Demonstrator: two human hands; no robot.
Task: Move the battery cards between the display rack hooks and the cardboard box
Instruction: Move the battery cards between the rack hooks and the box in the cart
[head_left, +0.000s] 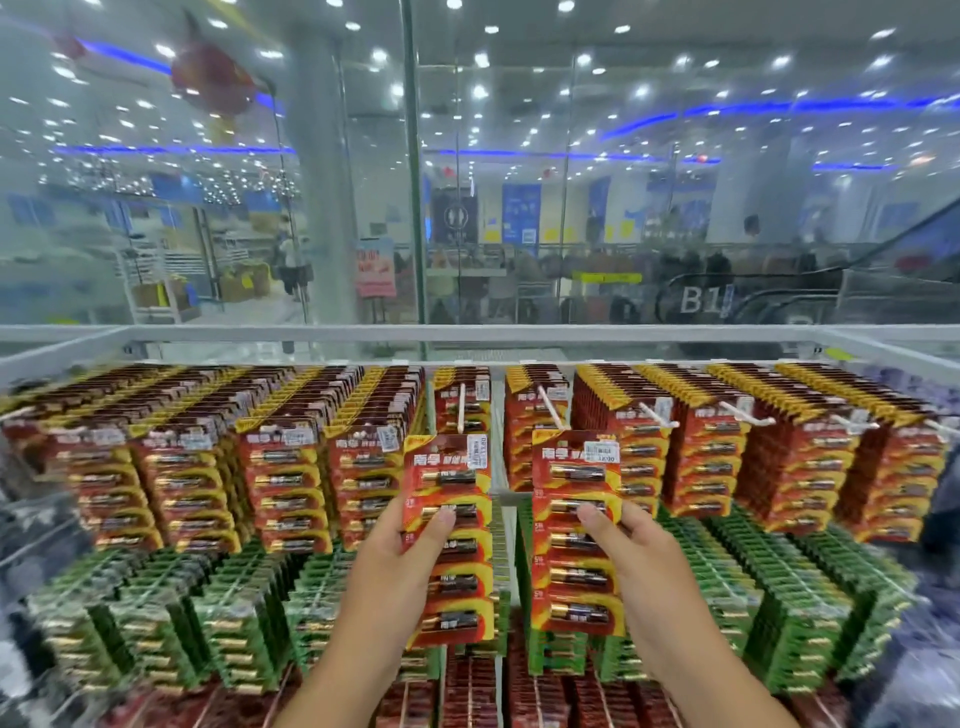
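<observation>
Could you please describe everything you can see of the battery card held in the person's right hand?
The battery card is a tall red and yellow blister pack, seemingly printed cardboard with clear plastic, showing five batteries lying crosswise, one above another. A white price sticker sits at its top right corner. It is held upright, facing the camera, in front of the rack's top row of red cards. The right hand grips its right edge, thumb pressed on the front near the second battery. Whether its top is on a hook cannot be told.
</observation>
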